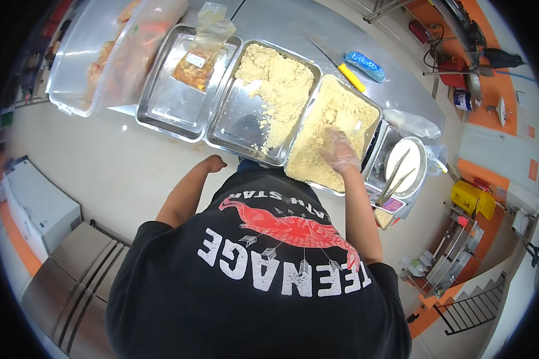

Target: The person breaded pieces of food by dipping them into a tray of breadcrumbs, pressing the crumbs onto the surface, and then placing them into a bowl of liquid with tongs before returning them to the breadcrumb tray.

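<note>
My right hand [341,151], in a clear plastic glove, rests with fingers spread on the yellow crumbs [326,170] filling a metal tray at the table's near edge. Some fingertips are partly sunk in them. My left hand [212,163] is bare and hangs short of the table, its fingers curled in with nothing visible in them. Nearest to it is a second metal tray [233,128], partly covered with coarser crumbs [281,84]. Further left, another metal tray [170,110] holds a clear bag of orange-red food [196,69].
A large translucent bin [72,66] stands far left. Behind the trays lie a yellow-handled knife [351,78] and a blue plastic-wrapped bundle [365,66]. At right, a scale [391,205] bears a bowl of white stuff [410,157] with metal tongs [395,182] across it.
</note>
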`<action>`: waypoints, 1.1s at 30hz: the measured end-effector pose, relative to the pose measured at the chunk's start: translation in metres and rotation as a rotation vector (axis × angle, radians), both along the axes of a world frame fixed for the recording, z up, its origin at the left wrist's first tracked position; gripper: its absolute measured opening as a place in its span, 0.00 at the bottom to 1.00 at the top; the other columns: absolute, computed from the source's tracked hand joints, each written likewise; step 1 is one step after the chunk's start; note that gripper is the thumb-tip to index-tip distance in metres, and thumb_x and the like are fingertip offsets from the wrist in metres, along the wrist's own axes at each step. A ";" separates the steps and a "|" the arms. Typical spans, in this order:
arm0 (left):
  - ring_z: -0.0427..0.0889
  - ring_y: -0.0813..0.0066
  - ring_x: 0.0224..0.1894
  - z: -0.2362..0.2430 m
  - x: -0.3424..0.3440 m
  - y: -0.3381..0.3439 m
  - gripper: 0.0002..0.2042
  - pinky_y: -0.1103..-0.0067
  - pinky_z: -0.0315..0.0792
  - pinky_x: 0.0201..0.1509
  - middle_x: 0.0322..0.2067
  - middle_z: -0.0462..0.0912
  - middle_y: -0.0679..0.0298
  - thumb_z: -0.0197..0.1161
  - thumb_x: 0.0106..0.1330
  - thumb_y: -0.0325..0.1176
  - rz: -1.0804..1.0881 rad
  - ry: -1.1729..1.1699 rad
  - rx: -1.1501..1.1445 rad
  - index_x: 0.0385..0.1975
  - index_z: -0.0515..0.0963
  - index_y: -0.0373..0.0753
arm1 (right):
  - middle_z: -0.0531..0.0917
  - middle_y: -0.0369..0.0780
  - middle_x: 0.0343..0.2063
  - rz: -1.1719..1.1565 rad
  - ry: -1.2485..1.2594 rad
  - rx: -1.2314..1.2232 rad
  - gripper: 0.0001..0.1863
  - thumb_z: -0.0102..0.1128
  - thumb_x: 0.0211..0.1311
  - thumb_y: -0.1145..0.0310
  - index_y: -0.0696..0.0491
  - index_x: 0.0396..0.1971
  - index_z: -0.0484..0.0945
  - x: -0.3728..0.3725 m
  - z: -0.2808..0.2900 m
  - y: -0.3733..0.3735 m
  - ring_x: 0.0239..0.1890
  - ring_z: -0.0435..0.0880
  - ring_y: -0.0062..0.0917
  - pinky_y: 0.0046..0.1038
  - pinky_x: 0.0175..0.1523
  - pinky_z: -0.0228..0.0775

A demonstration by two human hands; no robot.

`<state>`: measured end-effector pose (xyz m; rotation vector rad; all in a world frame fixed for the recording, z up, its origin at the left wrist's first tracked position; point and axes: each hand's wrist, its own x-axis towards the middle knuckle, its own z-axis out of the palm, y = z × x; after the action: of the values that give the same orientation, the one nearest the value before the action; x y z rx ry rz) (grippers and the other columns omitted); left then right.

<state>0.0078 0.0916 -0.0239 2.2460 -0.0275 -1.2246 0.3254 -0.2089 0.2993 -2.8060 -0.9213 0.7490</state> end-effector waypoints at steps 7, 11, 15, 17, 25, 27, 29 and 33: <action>0.74 0.50 0.48 0.011 -0.002 0.001 0.17 0.65 0.67 0.54 0.44 0.75 0.48 0.46 0.64 0.44 -0.078 0.056 0.012 0.43 0.77 0.44 | 0.75 0.49 0.43 -0.068 -0.165 0.321 0.20 0.57 0.53 0.60 0.58 0.42 0.73 -0.021 -0.008 -0.026 0.48 0.72 0.39 0.35 0.53 0.65; 0.74 0.52 0.48 0.029 0.019 0.002 0.16 0.65 0.67 0.54 0.44 0.76 0.49 0.45 0.64 0.41 -0.110 0.086 0.022 0.44 0.77 0.45 | 0.74 0.46 0.44 0.133 -0.291 0.475 0.17 0.55 0.53 0.65 0.55 0.42 0.73 -0.052 -0.048 0.006 0.49 0.72 0.39 0.33 0.57 0.63; 0.77 0.61 0.33 -0.013 0.001 0.018 0.13 0.71 0.71 0.42 0.31 0.79 0.56 0.53 0.60 0.40 -0.226 -0.369 -0.054 0.37 0.78 0.39 | 0.75 0.45 0.44 0.434 -0.249 0.366 0.17 0.53 0.52 0.66 0.56 0.42 0.73 -0.051 -0.077 -0.002 0.50 0.72 0.37 0.32 0.58 0.62; 0.78 0.68 0.21 0.033 0.035 0.007 0.17 0.74 0.72 0.30 0.21 0.79 0.58 0.60 0.55 0.44 0.281 -0.078 -0.177 0.30 0.78 0.34 | 0.76 0.44 0.43 0.414 -0.235 0.291 0.16 0.51 0.52 0.66 0.55 0.42 0.73 -0.045 -0.091 -0.024 0.49 0.72 0.36 0.32 0.57 0.62; 0.75 0.55 0.47 0.043 0.018 0.001 0.15 0.67 0.70 0.51 0.42 0.78 0.53 0.47 0.60 0.33 0.066 0.095 -0.050 0.44 0.76 0.44 | 0.76 0.42 0.43 0.485 -0.052 0.155 0.14 0.47 0.54 0.66 0.51 0.41 0.74 -0.064 -0.030 -0.017 0.48 0.73 0.35 0.32 0.54 0.64; 0.76 0.55 0.45 0.044 0.013 -0.005 0.15 0.66 0.71 0.49 0.40 0.78 0.53 0.49 0.58 0.31 -0.070 0.077 -0.016 0.45 0.75 0.44 | 0.75 0.41 0.44 0.530 -0.181 0.241 0.15 0.49 0.53 0.66 0.50 0.41 0.74 -0.072 -0.043 -0.026 0.49 0.72 0.33 0.33 0.54 0.63; 0.77 0.55 0.44 0.044 0.009 -0.006 0.16 0.66 0.71 0.48 0.39 0.79 0.54 0.50 0.56 0.30 0.022 0.113 -0.042 0.45 0.76 0.44 | 0.73 0.41 0.48 0.538 -0.216 0.280 0.18 0.52 0.50 0.64 0.49 0.43 0.73 -0.071 -0.061 -0.037 0.52 0.70 0.31 0.35 0.56 0.61; 0.76 0.56 0.45 0.046 0.004 -0.001 0.17 0.66 0.70 0.49 0.39 0.79 0.55 0.51 0.54 0.28 0.141 0.166 -0.058 0.45 0.76 0.44 | 0.72 0.40 0.50 0.476 -0.267 0.045 0.19 0.52 0.52 0.61 0.49 0.45 0.72 -0.050 -0.075 -0.062 0.55 0.68 0.32 0.34 0.60 0.57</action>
<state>0.0122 0.0902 0.0225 2.0536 0.1542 -1.3116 0.2757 -0.2704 0.2238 -2.7119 -1.6631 0.3831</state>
